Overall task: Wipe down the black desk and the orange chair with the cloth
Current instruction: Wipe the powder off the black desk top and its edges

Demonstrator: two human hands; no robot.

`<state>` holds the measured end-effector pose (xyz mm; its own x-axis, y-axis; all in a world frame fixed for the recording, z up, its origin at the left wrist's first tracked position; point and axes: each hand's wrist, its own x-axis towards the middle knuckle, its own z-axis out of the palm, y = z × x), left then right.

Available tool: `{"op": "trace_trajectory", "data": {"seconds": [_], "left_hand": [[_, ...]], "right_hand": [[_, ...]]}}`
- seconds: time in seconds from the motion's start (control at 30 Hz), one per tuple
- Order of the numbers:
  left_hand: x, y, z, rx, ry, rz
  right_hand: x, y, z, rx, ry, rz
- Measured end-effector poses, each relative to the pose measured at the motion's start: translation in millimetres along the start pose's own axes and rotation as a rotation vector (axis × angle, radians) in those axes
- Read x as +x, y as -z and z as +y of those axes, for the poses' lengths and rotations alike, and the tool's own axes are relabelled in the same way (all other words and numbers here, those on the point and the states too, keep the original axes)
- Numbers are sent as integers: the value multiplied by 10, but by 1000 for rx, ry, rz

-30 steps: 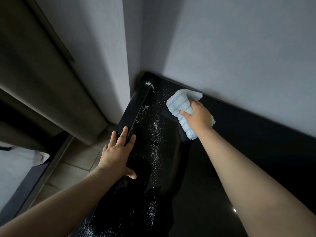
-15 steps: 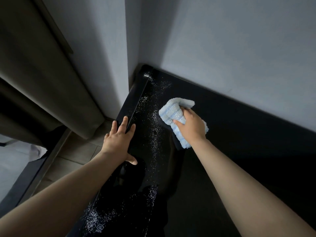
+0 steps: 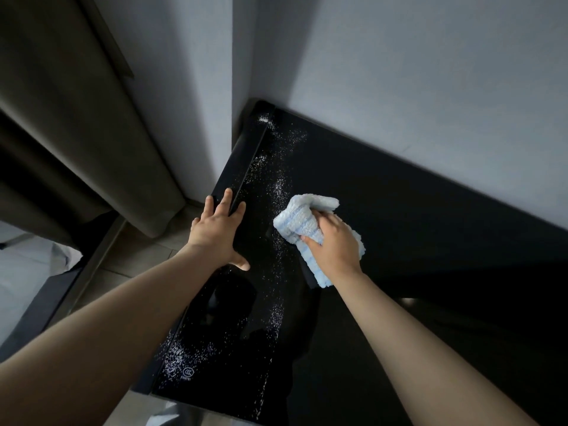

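Observation:
The glossy black desk (image 3: 415, 229) fills the middle and right of the head view, set into a wall corner. White dust specks run in a band down its left part. My right hand (image 3: 335, 241) grips a bunched light-blue cloth (image 3: 299, 221) and presses it on the desk just right of the speck band. My left hand (image 3: 218, 232) lies flat with straight fingers on the desk's left edge, fingertips over the rim. The orange chair is out of view.
Pale walls (image 3: 430, 87) meet at the desk's far corner. A dark curtain (image 3: 76, 133) hangs at the left above a tiled floor (image 3: 138, 259). Something white (image 3: 24, 272) lies at the lower left beside a dark frame.
My right hand has drawn the cloth toward me and leftward from near the back wall, closer to the specks. My left hand has stayed on the desk's left edge.

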<state>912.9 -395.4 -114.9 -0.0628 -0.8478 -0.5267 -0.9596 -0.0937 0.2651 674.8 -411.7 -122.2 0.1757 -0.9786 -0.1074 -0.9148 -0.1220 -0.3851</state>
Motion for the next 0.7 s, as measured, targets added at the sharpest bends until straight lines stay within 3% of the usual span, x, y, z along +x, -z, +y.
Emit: {"op": "trace_trajectory", "data": {"seconds": [0.2,0.33,0.7], "left_hand": [[-52,-44,15,36,-12,26],[-265,-181,-20,53,-112,69],[-952,-445,-354,166,-192,-14]], "right_hand": [[-199,-57,-38,-11,-3,-7],[-321,-90,-76,7,-4,14],[-854,-199,-277,12,-44,-9]]}}
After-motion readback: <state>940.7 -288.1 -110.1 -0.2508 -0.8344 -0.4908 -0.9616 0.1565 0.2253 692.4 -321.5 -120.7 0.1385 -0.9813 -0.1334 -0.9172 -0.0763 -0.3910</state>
